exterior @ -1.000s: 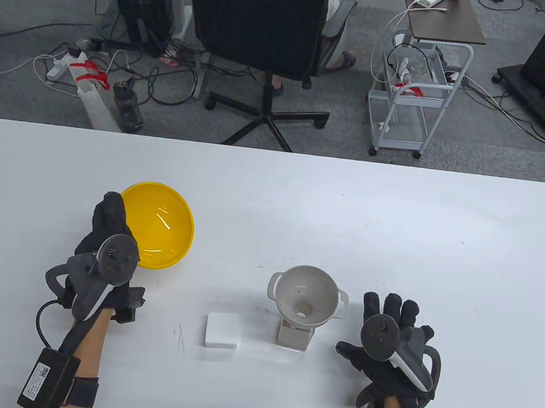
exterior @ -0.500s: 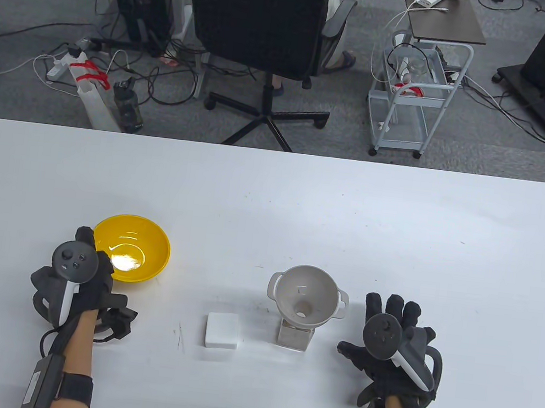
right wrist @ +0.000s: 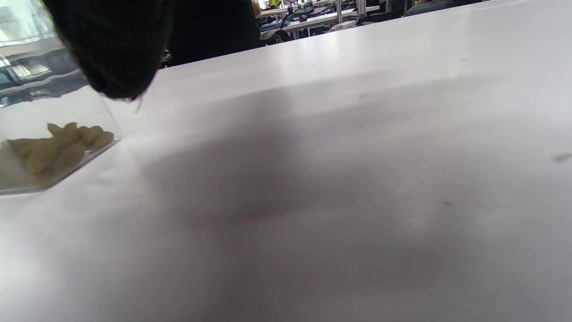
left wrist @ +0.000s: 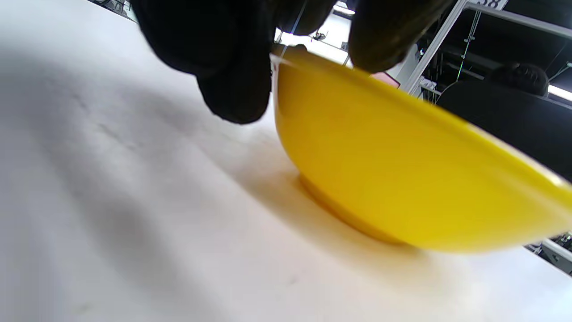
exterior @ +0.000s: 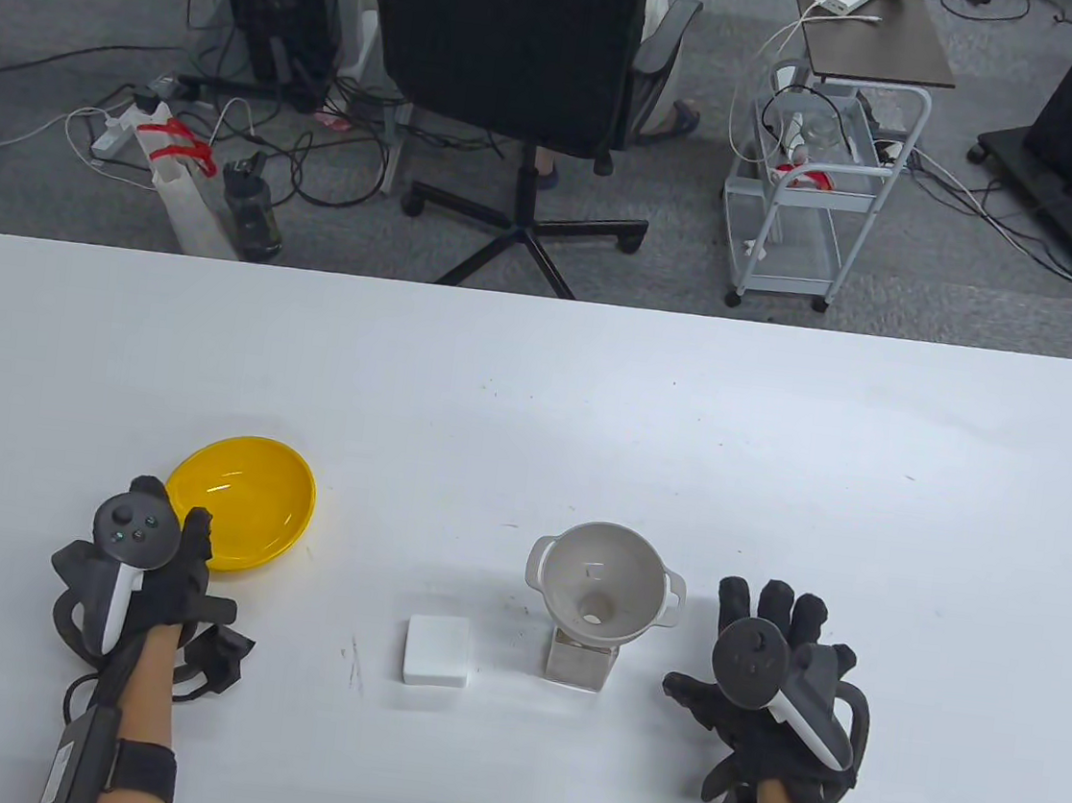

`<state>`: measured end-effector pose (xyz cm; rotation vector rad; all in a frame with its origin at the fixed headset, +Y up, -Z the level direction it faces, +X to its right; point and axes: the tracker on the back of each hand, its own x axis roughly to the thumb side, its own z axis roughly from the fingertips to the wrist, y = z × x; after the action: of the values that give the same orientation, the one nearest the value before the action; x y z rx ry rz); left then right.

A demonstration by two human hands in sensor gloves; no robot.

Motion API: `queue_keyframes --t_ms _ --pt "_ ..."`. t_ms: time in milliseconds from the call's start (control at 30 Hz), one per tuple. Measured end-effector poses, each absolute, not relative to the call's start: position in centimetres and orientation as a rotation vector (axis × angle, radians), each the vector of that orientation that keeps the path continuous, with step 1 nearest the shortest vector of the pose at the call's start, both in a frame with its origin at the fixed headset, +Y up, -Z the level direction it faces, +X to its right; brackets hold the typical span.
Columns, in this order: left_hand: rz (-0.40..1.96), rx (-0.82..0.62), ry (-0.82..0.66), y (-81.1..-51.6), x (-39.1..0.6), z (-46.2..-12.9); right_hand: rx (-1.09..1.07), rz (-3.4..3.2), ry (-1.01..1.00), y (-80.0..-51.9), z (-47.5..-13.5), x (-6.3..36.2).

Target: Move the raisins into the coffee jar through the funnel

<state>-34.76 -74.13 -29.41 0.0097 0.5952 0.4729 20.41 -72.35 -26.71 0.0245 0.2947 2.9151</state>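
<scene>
A grey funnel (exterior: 600, 588) sits in the mouth of a clear square jar (exterior: 580, 663) near the table's front middle. In the right wrist view the jar (right wrist: 44, 147) holds pale raisins at its bottom. My left hand (exterior: 183, 526) grips the near rim of an empty-looking yellow bowl (exterior: 239, 503), which is slightly tilted. In the left wrist view my fingers (left wrist: 232, 67) pinch the bowl's rim and the bowl (left wrist: 402, 179) has its base on the table. My right hand (exterior: 760, 640) lies flat with fingers spread, right of the jar, holding nothing.
A white square lid (exterior: 438, 651) lies left of the jar. The white table (exterior: 689, 419) stretches far behind the objects. An office chair (exterior: 518, 51) and a wire cart (exterior: 811, 191) stand on the floor beyond the far edge.
My left hand has brought the yellow bowl down and toward me, from raised and steeply tilted to low on the table at the left. The right hand has not moved.
</scene>
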Motion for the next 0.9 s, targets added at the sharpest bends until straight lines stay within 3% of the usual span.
queue_keyframes --t_ms 233,433,567,700,900 --pt "0.326 -0.055 0.573 -73.2 -34.2 -29.0 0.031 2.914 0.295 -72.4 -26.7 20.4" --pt "0.170 0.058 0.424 -68.6 -32.0 -28.7 0.043 2.915 0.288 -72.4 -26.7 20.3" --pt "0.164 0.144 0.227 -64.9 -28.5 -28.2 0.044 2.915 0.281 -72.5 -26.7 20.2" --pt "0.229 0.223 -0.083 -61.7 -22.4 -26.9 0.041 2.917 0.281 -72.5 -26.6 20.2" --pt "0.288 0.170 -0.455 -60.5 -14.0 -24.4 0.042 2.916 0.279 -72.5 -26.6 20.3"
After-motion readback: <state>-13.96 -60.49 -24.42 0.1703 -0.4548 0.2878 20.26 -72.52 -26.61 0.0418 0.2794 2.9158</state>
